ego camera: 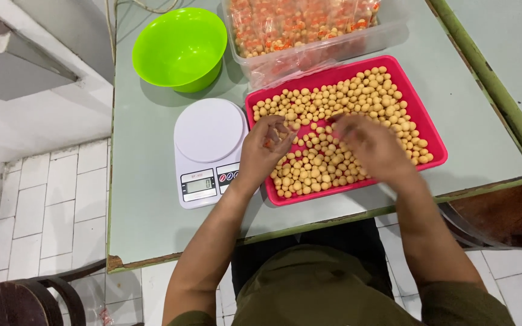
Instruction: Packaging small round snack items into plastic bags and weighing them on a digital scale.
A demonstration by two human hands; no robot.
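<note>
Red tray (pixel 436 158) of snack balls (pixel 357 99) under left hand (pixel 267 148), right hand (pixel 369 145)

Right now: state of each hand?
Left hand: curled over the red tray, holding what looks like a small clear bag.
Right hand: blurred above the snack balls; grip cannot be told.

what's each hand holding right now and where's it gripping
The left hand holds a small clear bag by its open top. The right hand pinches something small above the red tray; blur hides what.
</note>
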